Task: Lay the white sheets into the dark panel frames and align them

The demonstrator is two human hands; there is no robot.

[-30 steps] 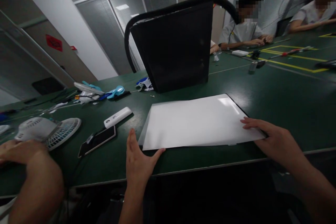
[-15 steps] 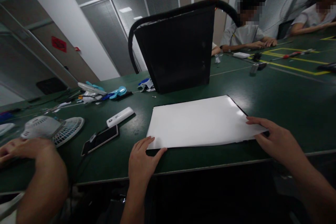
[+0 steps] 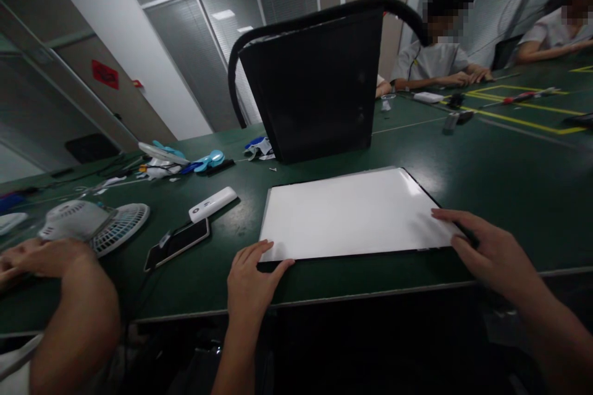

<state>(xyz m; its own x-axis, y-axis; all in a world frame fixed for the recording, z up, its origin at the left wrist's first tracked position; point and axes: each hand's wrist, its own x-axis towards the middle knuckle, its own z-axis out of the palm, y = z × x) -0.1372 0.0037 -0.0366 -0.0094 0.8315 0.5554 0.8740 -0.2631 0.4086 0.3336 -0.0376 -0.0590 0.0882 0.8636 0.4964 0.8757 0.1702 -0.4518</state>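
At the far left a co-worker's arm (image 3: 69, 315) reaches over the near edge of the green bench (image 3: 486, 160), its hand close to a white fan (image 3: 92, 229) that lies on its side. Just right of the fan a dark phone (image 3: 177, 243) lies flat, and beyond it a white oblong device (image 3: 212, 203); further back sit blue and white fan parts (image 3: 180, 163). The person's left hand (image 3: 252, 281) rests at the near left corner of the white sheet (image 3: 352, 213), fingers slightly spread and open, fingertips on the sheet's edge and thumb against the dark rim beneath it; it grips nothing. The sheet lies flat in the middle of the bench, close to the near edge, seated on a thin black panel (image 3: 324, 255) whose border shows along the front and right sides. Behind it stands a black mesh chair back (image 3: 319, 80), with a small blue and white item (image 3: 257, 147) at its foot. The right hand (image 3: 486, 250) lies open at the sheet's near right corner, fingers stretched flat and pressing on the surface, holding nothing. Far right, 2 seated people (image 3: 430, 58) work at the bench, where yellow tape lines (image 3: 523, 112) and small tools lie.
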